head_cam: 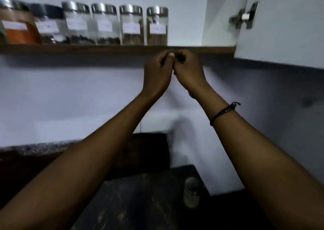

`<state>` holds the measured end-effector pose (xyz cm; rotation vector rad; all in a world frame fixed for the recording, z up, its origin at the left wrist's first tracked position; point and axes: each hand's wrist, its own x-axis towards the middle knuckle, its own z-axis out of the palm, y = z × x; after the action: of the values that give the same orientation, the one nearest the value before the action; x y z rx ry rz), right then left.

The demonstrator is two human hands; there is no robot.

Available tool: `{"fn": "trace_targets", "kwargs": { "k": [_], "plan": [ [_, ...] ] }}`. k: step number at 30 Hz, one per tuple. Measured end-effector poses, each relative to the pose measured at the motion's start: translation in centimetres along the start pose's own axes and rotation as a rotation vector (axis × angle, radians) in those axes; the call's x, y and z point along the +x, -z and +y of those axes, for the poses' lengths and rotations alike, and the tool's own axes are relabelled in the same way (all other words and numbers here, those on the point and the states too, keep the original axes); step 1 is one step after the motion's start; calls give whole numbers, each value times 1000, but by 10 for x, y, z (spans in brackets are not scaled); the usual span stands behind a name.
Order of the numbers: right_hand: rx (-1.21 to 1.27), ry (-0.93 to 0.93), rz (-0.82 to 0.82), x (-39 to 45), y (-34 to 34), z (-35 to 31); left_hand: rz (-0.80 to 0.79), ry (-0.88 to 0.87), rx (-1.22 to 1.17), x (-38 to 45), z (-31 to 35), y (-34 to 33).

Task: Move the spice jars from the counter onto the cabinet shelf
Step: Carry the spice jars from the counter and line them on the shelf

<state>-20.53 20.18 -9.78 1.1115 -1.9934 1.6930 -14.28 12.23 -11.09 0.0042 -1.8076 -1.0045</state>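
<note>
Several glass spice jars with metal lids and white labels stand in a row on the wooden cabinet shelf [105, 49]; the rightmost jar [157, 26] holds brown sticks, and a jar of orange powder [18, 25] stands at the far left. One small jar [191, 193] stands upright on the dark counter [140, 203] below. My left hand [157, 72] and my right hand [188, 70] are raised side by side just under the shelf edge, fingers curled, touching each other. Neither holds a jar; a small dark bit shows at the right fingertips, too blurred to identify.
The open white cabinet door [284, 23] with a metal hinge [244, 16] hangs at the upper right. Shelf space to the right of the rightmost jar is bare. A white wall lies behind, and a dark board [149, 151] leans at the counter's back.
</note>
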Motion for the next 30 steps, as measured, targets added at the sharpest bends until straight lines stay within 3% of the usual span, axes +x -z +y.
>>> {"fn": "trace_targets", "kwargs": {
  "k": [11, 16, 20, 24, 30],
  "plan": [
    [-232, -347, -141, -198, 11, 123, -223, 322, -32, -209, -74, -49],
    [-390, -574, -208, -307, 32, 169, -435, 399, -2, -322, -97, -76],
    [-479, -719, -247, -382, 54, 185, -672, 402, 60, -399, -104, -92],
    [-721, -818, -328, -441, 72, 196, -881, 390, 67, -449, -106, -104],
    [-811, -834, -348, -490, 80, 202, -991, 373, 75, -487, -107, -115]
  ]
}}
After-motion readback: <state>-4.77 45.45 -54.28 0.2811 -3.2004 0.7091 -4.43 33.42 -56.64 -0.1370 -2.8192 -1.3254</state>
